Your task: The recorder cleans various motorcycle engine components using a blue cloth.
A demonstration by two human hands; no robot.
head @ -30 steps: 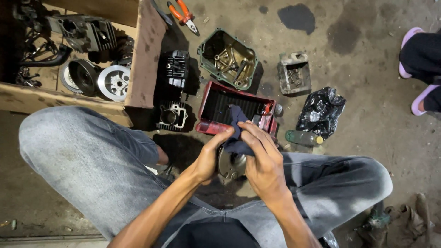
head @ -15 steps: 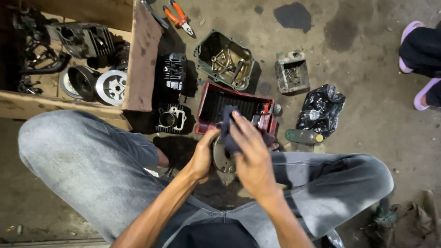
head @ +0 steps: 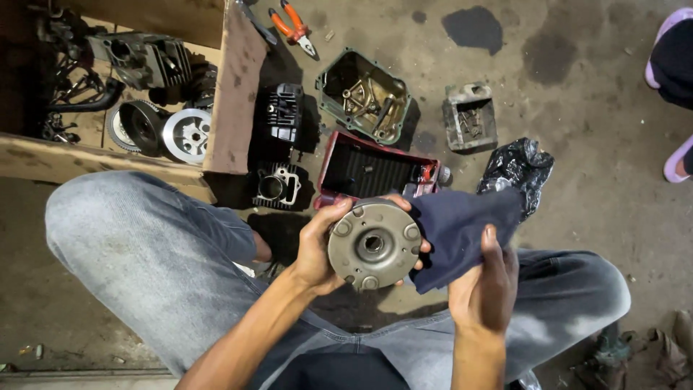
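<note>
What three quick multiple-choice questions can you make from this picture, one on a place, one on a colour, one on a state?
1. Where do the pliers lie?
A. in the cardboard box
B. on the floor
C. in the red tray

2. What colour is the cloth?
A. dark blue
B. white
C. yellow

3. How is the round metal part held?
A. resting on the floor
B. gripped in the left hand
C. wrapped fully in cloth

Answers: 1 B, they lie on bare concrete; 2 A, the right hand holds it; 3 B, fingers circle its rim.

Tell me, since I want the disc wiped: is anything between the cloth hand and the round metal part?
Nothing visible. The right hand holds the dark blue cloth right beside the round metal disc, which the left hand grips; its face is uncovered.
</note>
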